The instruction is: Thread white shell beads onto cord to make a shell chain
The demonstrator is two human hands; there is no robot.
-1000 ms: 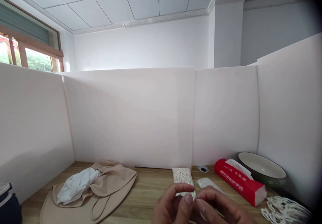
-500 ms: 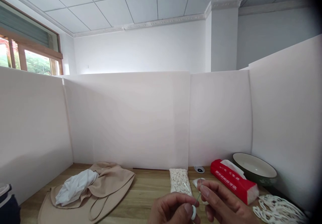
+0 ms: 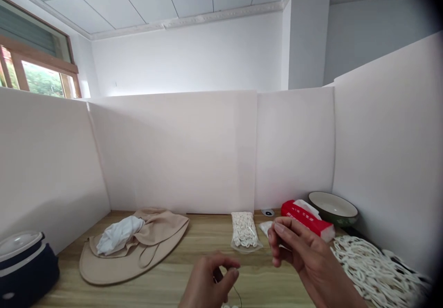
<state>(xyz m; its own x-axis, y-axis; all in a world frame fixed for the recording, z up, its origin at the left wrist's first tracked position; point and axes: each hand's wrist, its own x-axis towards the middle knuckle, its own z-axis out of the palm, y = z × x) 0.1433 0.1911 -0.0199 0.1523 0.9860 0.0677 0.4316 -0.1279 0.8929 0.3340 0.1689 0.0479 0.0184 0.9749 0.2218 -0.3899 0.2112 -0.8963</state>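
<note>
My right hand [image 3: 297, 248] is raised at right of centre, thumb and forefinger pinched together. Whatever is between those fingertips is too small to make out. Lower and to the left is my left hand [image 3: 216, 280], slightly blurred, with a gap between thumb and forefinger and nothing visible in it. A thin dark thread [image 3: 238, 293] curves down beside its thumb. Small white pieces [image 3: 229, 305] show at the bottom edge, partly cut off. Beyond the hands lies a clear bag of white ring-like pieces [image 3: 244, 229]. A small white packet [image 3: 266, 227] sits partly behind my right hand.
To the right are a pile of white loops [image 3: 374, 266], a red tissue pack [image 3: 323, 227] and a dark-rimmed bowl [image 3: 334, 205]. A beige sun hat [image 3: 121, 273] with white cloth [image 3: 119, 235] lies left, near a navy lidded container [image 3: 27, 271]. White panels [image 3: 173, 155] enclose the table.
My hands have moved apart, the left one going left. The white ring and thin needle-like piece seen between them are no longer visible there. The view has tilted down.
</note>
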